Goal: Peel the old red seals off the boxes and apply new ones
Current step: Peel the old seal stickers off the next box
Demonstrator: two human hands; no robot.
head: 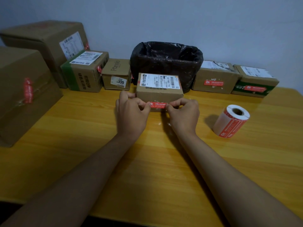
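— Two hands are at work in the head view, yes? What do they hold?

— Yes. The left hand [131,112] and the right hand [183,112] both have the fingers curled, and each one pinches one end of a red seal [158,106]. The seal lies flat across the front face of a small cardboard box [159,94], low on that face, near the table.

— Where is this box?

— It stands on the yellow wooden table [147,161], in the middle, just in front of a bin lined with a black bag [166,61]. On top it has a white shipping label [159,81].

— And the new seals?

— A roll of red seals [231,121] lies on the table to the right of the hands, apart from them.

— Other boxes?

— Several. On the left, a large box [24,89] with a red seal on its side, a big box [47,41] behind it, then a box with green tape [85,71] and a small brown box [116,74]. On the right of the bin, one box [214,79] with a red seal on the front, and beside it a box with a green band [255,82], also with a red seal.
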